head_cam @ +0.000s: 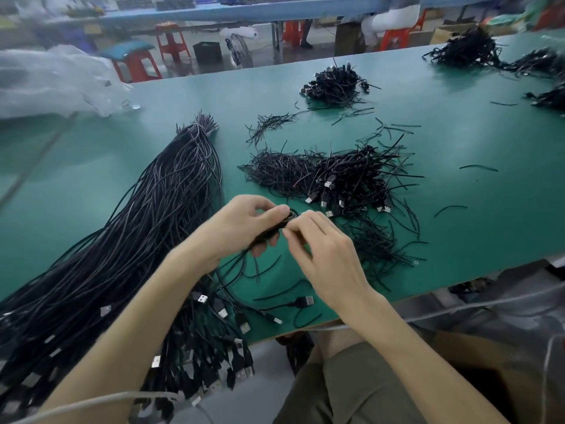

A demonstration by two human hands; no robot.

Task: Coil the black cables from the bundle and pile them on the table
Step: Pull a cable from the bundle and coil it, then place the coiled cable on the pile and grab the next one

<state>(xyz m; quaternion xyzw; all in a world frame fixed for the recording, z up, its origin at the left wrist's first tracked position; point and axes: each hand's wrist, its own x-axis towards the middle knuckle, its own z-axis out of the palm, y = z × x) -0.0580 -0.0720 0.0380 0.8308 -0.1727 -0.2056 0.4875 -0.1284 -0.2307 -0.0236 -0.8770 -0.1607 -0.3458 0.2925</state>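
Left hand grip: fingers and thumb curled round a small coiled cable, held just above the green surface. Right hand grip: thumb and fingertips pinch the coil's right end (blur hides which strand exactly). Loose black strands hang beneath the left hand.

Near edge, below the hands: one loose USB plug lying flat.

Left of the hands: long bundle of black cables, laid diagonally, plug ends hanging off the near edge.

Just beyond the hands, right: pile of coiled cables, plugs showing, touching a heap of short strands on its left.

Farther off: a second pile.
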